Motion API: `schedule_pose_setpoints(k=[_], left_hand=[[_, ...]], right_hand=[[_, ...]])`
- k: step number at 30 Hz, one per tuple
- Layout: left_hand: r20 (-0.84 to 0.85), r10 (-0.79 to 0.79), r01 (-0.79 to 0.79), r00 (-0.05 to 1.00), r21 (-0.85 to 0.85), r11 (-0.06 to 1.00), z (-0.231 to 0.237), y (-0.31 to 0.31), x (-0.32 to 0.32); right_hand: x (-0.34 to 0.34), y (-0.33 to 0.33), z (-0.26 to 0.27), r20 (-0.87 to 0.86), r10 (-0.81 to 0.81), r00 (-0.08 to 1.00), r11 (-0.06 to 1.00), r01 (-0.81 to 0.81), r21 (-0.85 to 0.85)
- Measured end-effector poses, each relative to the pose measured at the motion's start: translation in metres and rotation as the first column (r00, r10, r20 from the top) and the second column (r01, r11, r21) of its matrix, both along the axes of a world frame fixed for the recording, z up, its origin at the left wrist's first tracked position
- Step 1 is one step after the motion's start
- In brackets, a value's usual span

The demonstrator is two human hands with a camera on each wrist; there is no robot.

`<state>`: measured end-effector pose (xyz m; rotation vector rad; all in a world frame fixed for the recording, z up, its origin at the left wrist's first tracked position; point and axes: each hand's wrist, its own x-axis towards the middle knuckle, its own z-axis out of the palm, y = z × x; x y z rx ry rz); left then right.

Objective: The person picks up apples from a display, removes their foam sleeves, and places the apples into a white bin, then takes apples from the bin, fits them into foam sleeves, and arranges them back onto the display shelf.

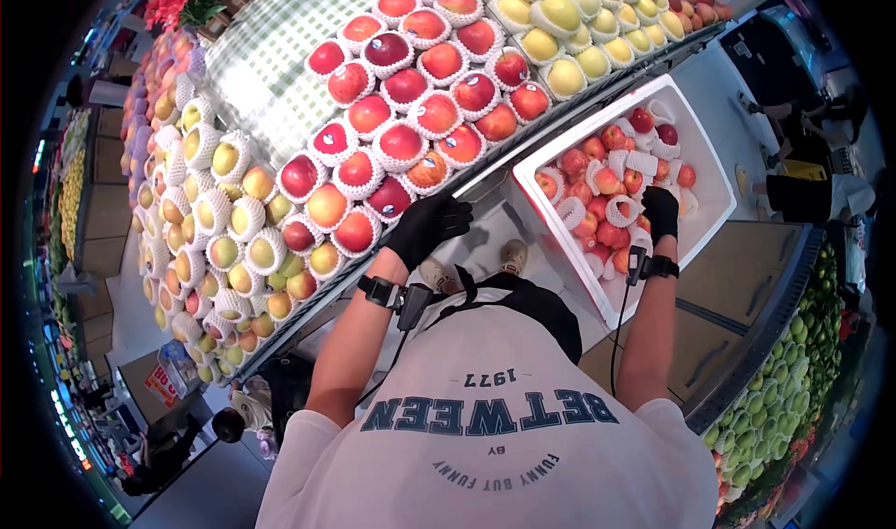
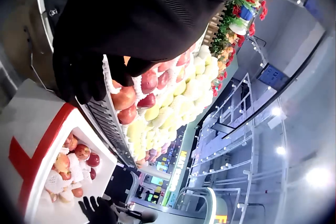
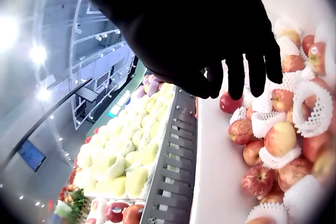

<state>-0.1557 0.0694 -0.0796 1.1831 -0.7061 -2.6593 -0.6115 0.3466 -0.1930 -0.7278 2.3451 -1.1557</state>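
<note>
In the head view the black-gloved left hand [image 1: 429, 233] is at the display's front edge, beside red apples [image 1: 356, 229] in white foam nets; its fingers look extended and hold nothing visible. The gloved right hand [image 1: 661, 213] is over a white foam box [image 1: 707, 137] of loose red apples [image 1: 607, 182], some in nets. The right wrist view shows the right hand [image 3: 210, 40] with fingers spread above the apples [image 3: 280, 138], gripping none. In the left wrist view the left hand [image 2: 121, 29] hangs near the netted apples [image 2: 124, 98], fingertips partly dark.
Yellow fruit [image 1: 565, 76] in nets fills the display's far end, and yellow-red fruit [image 1: 224, 251] its left side. A green checked cloth [image 1: 271, 62] lies behind the apples. Brown cartons [image 1: 728, 268] stand right of the box, near green fruit [image 1: 775, 389]. People are at the far right.
</note>
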Motion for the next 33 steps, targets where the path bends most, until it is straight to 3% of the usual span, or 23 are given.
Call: schedule_pose_setpoints(k=[1,2,4,6,8,9,10,12,13,15,16,17,20,21,24,25,28,30,33], left_hand=[[-0.033,0.039,-0.038,0.999,0.027,0.999,-0.001,-0.003,0.011],[-0.067,0.081,-0.078,0.994,0.054,0.996,-0.002,-0.006,0.022],[-0.090,0.185,-0.175,0.979,0.109,0.979,0.003,-0.013,0.044],[-0.142,0.275,-0.255,0.951,0.145,0.956,0.006,-0.018,0.065],[-0.220,0.345,-0.315,0.912,0.163,0.935,0.002,-0.024,0.084],[-0.179,0.409,-0.380,0.895,0.176,0.908,0.020,-0.025,0.088],[-0.225,0.423,-0.386,0.877,0.193,0.902,0.015,-0.029,0.097],[-0.311,0.449,-0.391,0.838,0.233,0.890,0.010,-0.037,0.114],[-0.247,0.466,-0.409,0.850,0.251,0.878,0.012,-0.039,0.120],[-0.285,0.481,-0.425,0.829,0.239,0.873,0.018,-0.041,0.130],[-0.304,0.489,-0.434,0.818,0.232,0.871,0.019,-0.043,0.135],[-0.360,0.490,-0.419,0.794,0.259,0.870,0.013,-0.046,0.140],[-0.317,0.512,-0.492,0.799,0.146,0.858,0.009,-0.055,0.147],[-0.372,0.506,-0.511,0.778,0.093,0.855,0.004,-0.056,0.148],[-0.297,0.498,-0.543,0.815,-0.089,0.835,0.015,-0.058,0.151],[-0.339,0.558,-0.573,0.757,0.066,0.817,0.003,-0.062,0.156],[-0.332,0.670,-0.657,0.664,0.170,0.735,0.010,-0.059,0.160],[-0.404,0.671,-0.656,0.621,0.200,0.728,-0.006,-0.056,0.169],[-0.374,0.732,-0.714,0.569,0.215,0.666,0.004,-0.054,0.168]], right_hand=[[0.011,-0.013,0.010,-0.305,0.231,0.924,0.949,-0.145,0.280],[0.022,-0.027,0.020,-0.505,0.494,0.708,0.811,-0.167,0.560],[0.047,-0.047,0.022,-0.555,0.512,0.655,0.784,-0.094,0.613],[0.053,-0.051,-0.001,-0.628,0.437,0.643,0.882,-0.172,0.438],[0.085,-0.073,0.027,-0.485,0.452,0.749,0.818,-0.131,0.560],[0.090,-0.076,0.026,-0.457,0.456,0.764,0.826,-0.172,0.537],[0.101,-0.080,0.027,-0.434,0.363,0.824,0.921,-0.246,0.302],[0.121,-0.090,0.041,-0.466,0.349,0.813,0.931,-0.246,0.268],[0.121,-0.093,0.032,-0.601,0.362,0.712,0.927,-0.344,0.151],[0.130,-0.109,0.044,-0.279,0.217,0.935,0.976,-0.213,0.044],[0.136,-0.120,0.052,0.112,0.087,0.990,0.992,-0.075,-0.101],[0.142,-0.131,0.059,0.470,-0.077,0.880,0.966,0.183,-0.183],[0.143,-0.164,0.068,0.447,0.024,0.894,0.954,0.113,-0.276],[0.145,-0.178,0.073,0.389,0.057,0.919,0.960,0.056,-0.274],[0.157,-0.236,0.094,0.230,0.121,0.966,0.973,-0.070,-0.220],[0.162,-0.260,0.101,0.135,0.194,0.972,0.961,-0.161,-0.227],[0.177,-0.337,0.105,-0.198,0.420,0.886,0.860,-0.458,-0.224],[0.211,-0.382,0.150,-0.236,0.532,0.813,0.814,-0.568,-0.123],[0.252,-0.440,0.191,-0.231,0.633,0.739,0.711,-0.673,-0.202]])
